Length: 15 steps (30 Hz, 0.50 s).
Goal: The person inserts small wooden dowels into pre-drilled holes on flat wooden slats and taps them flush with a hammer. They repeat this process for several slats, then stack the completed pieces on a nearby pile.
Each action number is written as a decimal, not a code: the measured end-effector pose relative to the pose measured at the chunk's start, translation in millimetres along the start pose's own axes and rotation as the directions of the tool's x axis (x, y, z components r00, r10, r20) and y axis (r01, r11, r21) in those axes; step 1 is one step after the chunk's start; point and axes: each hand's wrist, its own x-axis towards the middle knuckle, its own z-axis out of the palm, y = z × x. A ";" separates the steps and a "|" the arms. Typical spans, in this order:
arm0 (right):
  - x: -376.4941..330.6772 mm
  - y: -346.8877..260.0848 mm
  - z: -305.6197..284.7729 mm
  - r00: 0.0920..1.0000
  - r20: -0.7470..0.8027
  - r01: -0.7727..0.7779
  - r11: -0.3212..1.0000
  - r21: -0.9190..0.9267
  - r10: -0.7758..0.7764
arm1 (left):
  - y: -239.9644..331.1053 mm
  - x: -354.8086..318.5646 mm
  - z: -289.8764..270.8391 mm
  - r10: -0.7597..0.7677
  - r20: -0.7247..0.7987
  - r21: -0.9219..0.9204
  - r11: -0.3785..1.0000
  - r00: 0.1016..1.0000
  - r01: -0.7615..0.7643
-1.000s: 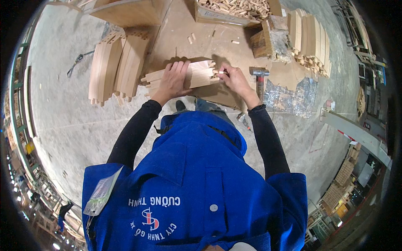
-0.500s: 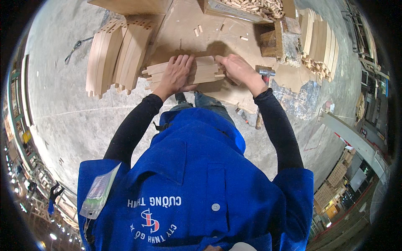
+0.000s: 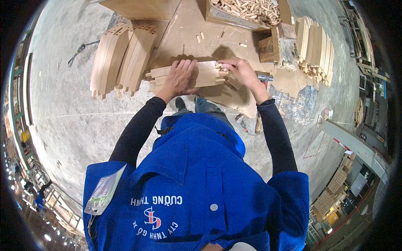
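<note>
A stack of pale wooden slats (image 3: 208, 77) lies crosswise in front of me, with dowel pegs jutting from its ends. My left hand (image 3: 181, 77) is wrapped over the middle of the stack, fingers over the far edge and thumb on the near side. At the stack's right end, my right hand (image 3: 240, 71) pinches a small wooden dowel (image 3: 220, 65) against the end of a far slat. Part of that dowel is hidden by the fingers. A hammer (image 3: 264, 78) lies just right of my right hand, partly behind the wrist.
Upright bundles of slats (image 3: 121, 62) stand at the left, and more slats (image 3: 315, 48) at the far right. A box of dowels (image 3: 238, 21) sits at the back, beside a rough wooden block (image 3: 286, 46). A few loose dowels (image 3: 199, 37) lie on the cardboard (image 3: 184, 31).
My right hand has stayed at the stack's right end, its fingers shifting on the far corner, where more dowels now show. My left hand keeps its grip.
</note>
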 end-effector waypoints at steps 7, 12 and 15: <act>7.4 9.7 21.8 0.987 -0.030 -0.153 0.977 0.150 0.159 | -0.8 -1.5 0.2 -0.010 0.062 -0.035 0.999 0.998 0.012; 14.9 -12.1 11.0 0.999 0.036 0.041 0.988 -0.150 -0.036 | -0.8 -1.6 -3.3 -0.027 0.080 -0.034 0.999 0.996 0.029; 19.7 -17.4 9.4 0.995 0.085 0.060 0.974 -0.217 -0.042 | -1.1 0.5 -2.2 -0.048 0.134 -0.013 0.999 0.990 0.050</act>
